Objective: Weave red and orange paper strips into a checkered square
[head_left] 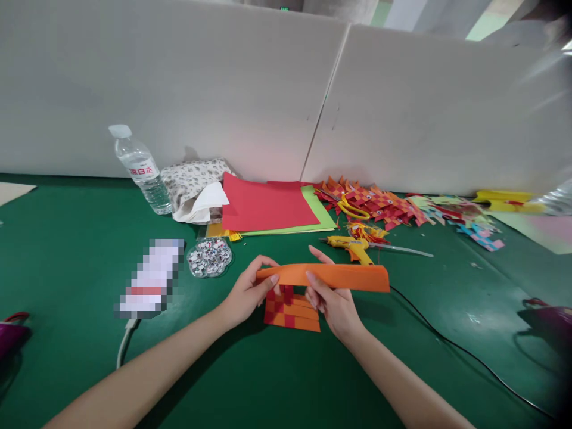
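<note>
An orange folded paper strip (353,277) is stretched between my two hands, above the table. My left hand (252,289) pinches its left end between thumb and fingers. My right hand (333,301) grips it near the middle, thumb on the near face and index finger pointing up behind it. The strip's right end sticks out free past my right hand. Below lies a woven red and orange paper piece (290,322), with loose orange strips on its right side; the strip and my fingers hide its upper part.
Behind my hands lie red paper sheets (268,205), a yellow glue gun (353,247) with a black cable, yellow scissors (353,208) and a pile of woven paper pieces (379,205). To the left are a round box of googly eyes (209,257), a phone (154,274) and a water bottle (143,170).
</note>
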Motion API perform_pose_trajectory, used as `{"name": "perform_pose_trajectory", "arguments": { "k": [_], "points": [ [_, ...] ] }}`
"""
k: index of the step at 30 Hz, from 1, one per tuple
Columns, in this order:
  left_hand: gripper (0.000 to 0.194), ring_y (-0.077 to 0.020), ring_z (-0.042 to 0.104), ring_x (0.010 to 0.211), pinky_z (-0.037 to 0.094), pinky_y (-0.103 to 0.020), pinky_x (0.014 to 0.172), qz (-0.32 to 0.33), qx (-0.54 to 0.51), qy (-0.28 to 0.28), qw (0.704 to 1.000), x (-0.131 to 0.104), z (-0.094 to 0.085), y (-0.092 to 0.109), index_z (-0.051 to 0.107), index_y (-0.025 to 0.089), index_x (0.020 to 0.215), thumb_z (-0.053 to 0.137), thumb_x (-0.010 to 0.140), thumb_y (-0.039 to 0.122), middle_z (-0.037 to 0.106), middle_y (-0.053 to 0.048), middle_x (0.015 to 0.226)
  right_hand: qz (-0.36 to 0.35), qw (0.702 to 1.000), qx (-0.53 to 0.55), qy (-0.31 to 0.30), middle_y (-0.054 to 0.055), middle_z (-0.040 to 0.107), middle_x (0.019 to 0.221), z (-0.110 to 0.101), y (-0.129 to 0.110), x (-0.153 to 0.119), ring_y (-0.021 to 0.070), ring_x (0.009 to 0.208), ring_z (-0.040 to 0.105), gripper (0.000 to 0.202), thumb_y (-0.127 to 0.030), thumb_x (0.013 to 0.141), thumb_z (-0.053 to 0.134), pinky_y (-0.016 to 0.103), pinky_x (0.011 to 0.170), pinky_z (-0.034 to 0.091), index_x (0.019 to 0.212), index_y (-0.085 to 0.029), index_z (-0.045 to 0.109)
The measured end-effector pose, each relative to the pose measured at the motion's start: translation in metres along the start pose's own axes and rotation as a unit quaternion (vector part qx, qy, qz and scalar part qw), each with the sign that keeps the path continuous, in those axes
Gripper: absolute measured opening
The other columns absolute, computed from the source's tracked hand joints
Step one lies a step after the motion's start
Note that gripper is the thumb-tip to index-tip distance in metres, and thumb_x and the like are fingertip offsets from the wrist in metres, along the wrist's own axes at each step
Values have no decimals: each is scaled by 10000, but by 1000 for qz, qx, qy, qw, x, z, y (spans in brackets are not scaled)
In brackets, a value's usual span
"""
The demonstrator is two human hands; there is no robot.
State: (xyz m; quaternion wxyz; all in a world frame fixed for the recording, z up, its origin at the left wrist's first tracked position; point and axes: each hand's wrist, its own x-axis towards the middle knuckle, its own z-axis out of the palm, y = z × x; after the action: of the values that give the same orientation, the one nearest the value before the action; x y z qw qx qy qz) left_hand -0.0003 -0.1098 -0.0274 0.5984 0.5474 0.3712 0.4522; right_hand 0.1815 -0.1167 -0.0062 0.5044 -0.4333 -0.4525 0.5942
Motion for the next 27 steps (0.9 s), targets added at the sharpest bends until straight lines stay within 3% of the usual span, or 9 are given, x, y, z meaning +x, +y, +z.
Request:
{"name": "perform_pose_trajectory", "arguments": {
  "k": [11,27],
  "points": [
    [222,-29,346,383,262,-136,355,-4,-14,14,1000,2,1,-2,440,186,983,521,866,356,587,44,638,-33,995,18,90,-106,353,355,-5,-3,6,53,331,263,543,-488,868,490,175,369,227,1332,-221,400],
    [239,-26,343,373,260,-138,352,-8,-26,18,999,2,1,-3,430,182,979,521,862,370,583,44,637,-88,983,13,163,-93,369,339,-13,-16,12,62,302,274,595,-610,845,414,184,358,266,1262,-193,487]
  ]
}}
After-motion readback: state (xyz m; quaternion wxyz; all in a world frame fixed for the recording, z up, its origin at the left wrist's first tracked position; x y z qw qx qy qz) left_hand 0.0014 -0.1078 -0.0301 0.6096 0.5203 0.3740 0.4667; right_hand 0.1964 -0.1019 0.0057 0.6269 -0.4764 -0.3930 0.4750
